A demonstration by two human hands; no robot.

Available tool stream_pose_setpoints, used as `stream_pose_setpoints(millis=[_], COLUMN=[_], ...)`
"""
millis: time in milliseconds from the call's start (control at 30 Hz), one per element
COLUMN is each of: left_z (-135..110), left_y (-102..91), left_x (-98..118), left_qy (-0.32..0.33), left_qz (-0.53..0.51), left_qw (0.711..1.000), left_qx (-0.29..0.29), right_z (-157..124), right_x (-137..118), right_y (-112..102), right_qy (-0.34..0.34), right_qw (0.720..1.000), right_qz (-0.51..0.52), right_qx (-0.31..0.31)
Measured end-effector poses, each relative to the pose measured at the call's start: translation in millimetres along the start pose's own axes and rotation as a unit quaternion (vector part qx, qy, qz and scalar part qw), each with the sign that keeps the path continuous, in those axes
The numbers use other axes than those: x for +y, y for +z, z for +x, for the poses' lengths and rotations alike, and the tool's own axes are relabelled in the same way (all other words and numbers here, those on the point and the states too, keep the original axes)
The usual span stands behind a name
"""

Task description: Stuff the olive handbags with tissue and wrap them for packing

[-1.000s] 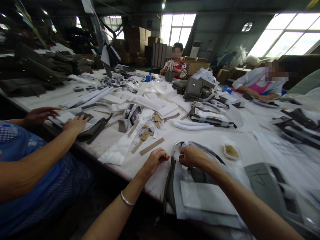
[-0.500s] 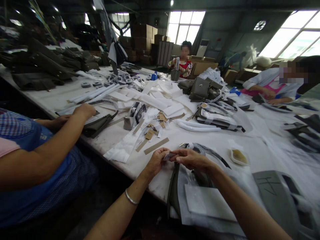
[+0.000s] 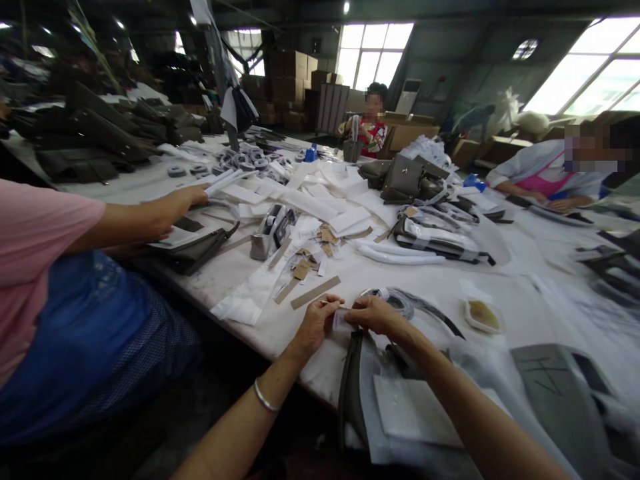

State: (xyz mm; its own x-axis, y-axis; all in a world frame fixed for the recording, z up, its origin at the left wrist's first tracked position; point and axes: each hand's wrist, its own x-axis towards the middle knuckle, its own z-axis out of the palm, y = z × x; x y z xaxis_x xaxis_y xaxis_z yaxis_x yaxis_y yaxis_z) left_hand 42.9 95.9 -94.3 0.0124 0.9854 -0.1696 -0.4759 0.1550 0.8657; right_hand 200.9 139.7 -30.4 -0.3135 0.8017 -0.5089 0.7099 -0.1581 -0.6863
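Observation:
Over the near edge of the table, my left hand and my right hand are close together, fingers pinched. Between them is a small clear plastic bag, gripped from both sides. A thin pale edge shows at my left fingertips; what it is, I cannot make out. Just below my right hand lies a dark olive handbag, partly under white wrapping and a white padded sheet. Behind my right hand rests a coiled grey wrapped strap. My right forearm hides part of the handbag.
Paper tags and a taupe strip lie beyond my hands. A shallow dish of yellowish stuff and a grey marked panel are at right. A co-worker's arm reaches in from the left; two more people work across the table.
My fingers have shifted on the small bag, and more of it now hangs visible between them. The co-worker at left has leaned forward, reaching farther across the table.

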Motion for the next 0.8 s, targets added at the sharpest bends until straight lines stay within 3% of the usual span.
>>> stream_pose_setpoints(millis=[167,367,500,667,800], left_z=[-8.2,-22.8,-21.7,-12.9,-11.0], left_y=[3.0,10.5,9.5,5.3,5.5], left_x=[1.4,5.6,4.7,1.8,3.0], left_qy=[0.072,0.2,0.255,0.26,0.169], left_qz=[0.116,0.315,0.349,0.325,0.315], left_qw=[0.991,0.925,0.902,0.906,0.933], left_qx=[0.002,-0.07,-0.019,0.071,0.034], right_z=[5.1,4.6,1.1,-2.2,-2.3], right_x=[11.2,28.2,29.9,25.5,22.1], right_y=[3.3,6.4,5.6,5.0,7.2], right_qy=[0.013,-0.015,-0.034,-0.062,-0.082], right_qw=[0.999,0.994,0.989,0.982,0.982], right_qz=[0.023,0.09,0.134,0.179,0.171], right_qx=[0.034,0.054,0.043,0.007,0.013])
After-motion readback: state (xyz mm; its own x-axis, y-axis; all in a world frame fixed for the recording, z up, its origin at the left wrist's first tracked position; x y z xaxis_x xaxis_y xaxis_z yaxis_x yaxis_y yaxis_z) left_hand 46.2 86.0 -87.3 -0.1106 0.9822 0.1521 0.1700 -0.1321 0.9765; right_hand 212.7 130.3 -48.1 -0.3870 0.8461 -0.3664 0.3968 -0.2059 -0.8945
